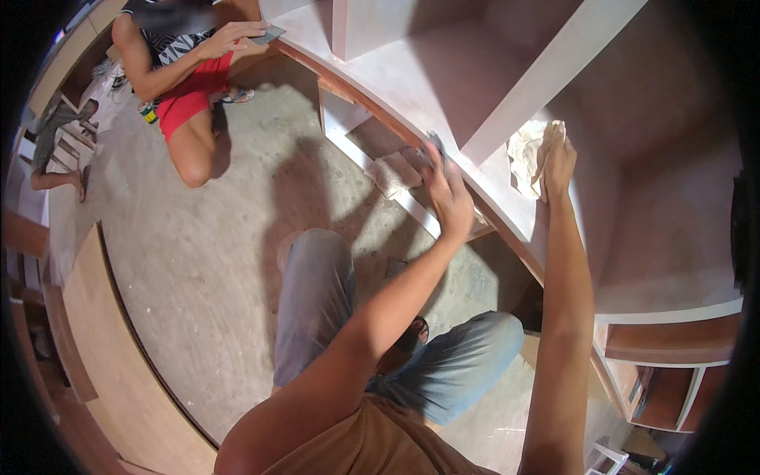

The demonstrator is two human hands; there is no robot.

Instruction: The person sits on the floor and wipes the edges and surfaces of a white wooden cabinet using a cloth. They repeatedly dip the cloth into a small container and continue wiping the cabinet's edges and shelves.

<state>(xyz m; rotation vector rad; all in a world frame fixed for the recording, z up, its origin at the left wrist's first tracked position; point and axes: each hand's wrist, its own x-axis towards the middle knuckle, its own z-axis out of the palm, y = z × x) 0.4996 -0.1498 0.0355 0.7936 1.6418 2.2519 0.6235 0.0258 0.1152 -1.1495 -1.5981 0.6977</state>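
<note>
My right hand point(560, 164) is closed on a crumpled off-white cloth point(526, 158), which rests on the whitish floor of a cabinet compartment, beside a slanting upright divider point(546, 75). My left hand point(450, 198) is at the cabinet's reddish-brown front edge point(380, 115). Its fingers close round a small dark grey piece point(435, 144) that looks like sandpaper; part of it is hidden by the fingers. Just left of that hand, a pale, dusty-looking rag or pad point(393, 174) lies over a white frame point(348, 144) below the edge.
Another person in red shorts point(194, 95) kneels at the far left, holding a grey sheet point(269, 35) against the cabinet. A large curved board point(119, 340) lies on the concrete floor point(182, 261) at left. Wooden stools point(75, 142) stand further off. Smaller shelves point(673, 340) are at right.
</note>
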